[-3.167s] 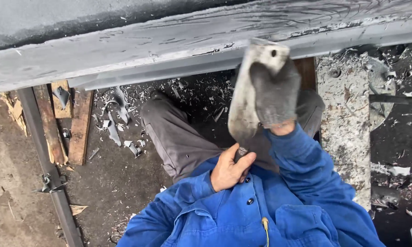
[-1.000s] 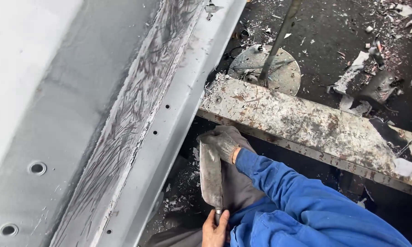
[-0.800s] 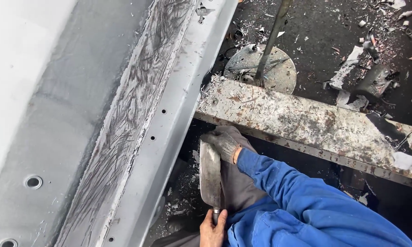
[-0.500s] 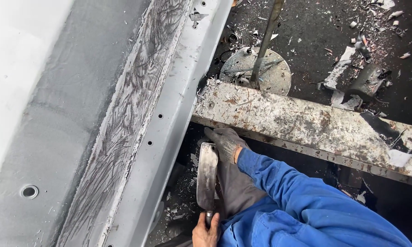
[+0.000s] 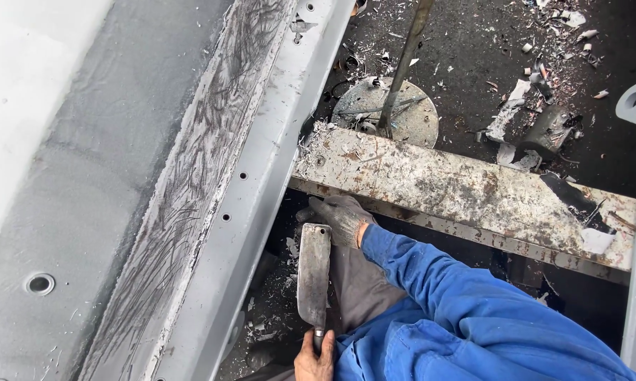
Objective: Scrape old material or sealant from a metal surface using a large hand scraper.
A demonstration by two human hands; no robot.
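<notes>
Evidently the flat scraper blade [image 5: 313, 274] stands upright, off the metal, its handle wrapped by the bare left hand [image 5: 315, 358], while the gloved right hand [image 5: 340, 217] rests with fingers curled just beside its tip. Judging by the scratched bare strip along the grey beam [image 5: 212, 183], much coating is off, though patches remain. Beyond, the rusty crossbar [image 5: 466, 194], round disc [image 5: 387, 113] and scattered flakes [image 5: 515, 120] crowd the gap.
</notes>
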